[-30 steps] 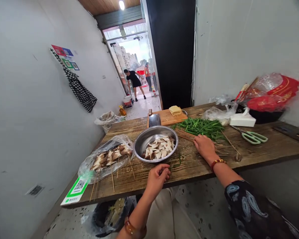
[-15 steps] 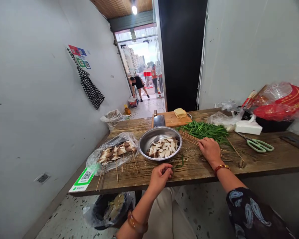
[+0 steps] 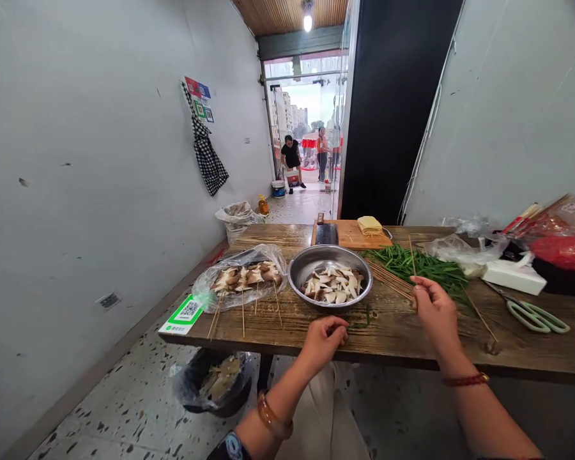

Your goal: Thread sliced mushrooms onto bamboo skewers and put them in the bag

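We are observing a thin, straight, tan skewer pinched in the right hand. Apart, the left hand is showing loosely open, near a shiny, round metal bowl.

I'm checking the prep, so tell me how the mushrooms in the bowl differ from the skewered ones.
The loose mushrooms are separate pieces; the skewered mushrooms are threaded on sticks. The loose mushrooms sit in a metal bowl; the skewered mushrooms lie on clear plastic. The loose mushrooms look mostly pale, whereas the skewered mushrooms show broader brown areas. Both have pale and brown parts.
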The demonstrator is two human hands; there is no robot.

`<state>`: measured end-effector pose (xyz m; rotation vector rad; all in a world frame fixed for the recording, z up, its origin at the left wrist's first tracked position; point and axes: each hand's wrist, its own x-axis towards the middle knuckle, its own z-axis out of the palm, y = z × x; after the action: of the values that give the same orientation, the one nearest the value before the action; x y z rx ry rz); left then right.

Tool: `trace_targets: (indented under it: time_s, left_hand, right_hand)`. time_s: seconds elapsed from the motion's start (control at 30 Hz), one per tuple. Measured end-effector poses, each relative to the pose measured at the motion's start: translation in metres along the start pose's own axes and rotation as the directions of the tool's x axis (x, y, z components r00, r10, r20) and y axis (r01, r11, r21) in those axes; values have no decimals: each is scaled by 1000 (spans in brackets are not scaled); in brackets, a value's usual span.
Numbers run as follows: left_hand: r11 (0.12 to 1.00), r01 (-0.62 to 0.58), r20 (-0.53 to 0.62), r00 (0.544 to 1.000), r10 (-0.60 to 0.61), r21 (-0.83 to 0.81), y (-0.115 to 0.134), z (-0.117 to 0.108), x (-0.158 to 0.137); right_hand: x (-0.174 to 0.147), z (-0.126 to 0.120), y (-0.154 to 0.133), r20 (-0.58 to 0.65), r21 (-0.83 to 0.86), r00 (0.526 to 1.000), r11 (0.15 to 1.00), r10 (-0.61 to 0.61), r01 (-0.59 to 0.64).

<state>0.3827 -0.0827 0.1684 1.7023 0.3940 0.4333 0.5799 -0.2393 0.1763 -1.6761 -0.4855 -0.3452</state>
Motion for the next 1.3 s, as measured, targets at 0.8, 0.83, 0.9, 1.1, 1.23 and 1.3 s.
trace_targets:
  time_s: [0.8, 0.83, 0.9, 1.1, 1.23, 1.3]
  left_hand:
    - [451, -289, 237, 957, 168, 845, 74, -8, 115]
    - [437, -290, 243, 957, 161, 851, 72, -4, 118]
    - [415, -290, 251, 957, 146, 862, 68, 2, 124]
    - [408, -269, 246, 963, 109, 872, 56, 5, 126]
    - [469, -224, 196, 975, 110, 854, 55, 5, 126]
    - [518, -200, 165, 980, 114, 832, 55, 3, 128]
  right_hand:
    - [-69, 36, -11, 292, 441, 899, 788, 328, -430]
    - [-69, 36, -11, 298, 443, 898, 786, 324, -431]
    - [-69, 35, -12, 308, 449, 897, 782, 319, -432]
    - [-69, 35, -9, 330, 455, 884, 765, 331, -457]
    - [-69, 36, -5, 341, 455, 877, 757, 339, -469]
    - [-68, 36, -6, 342, 457, 877, 756, 337, -469]
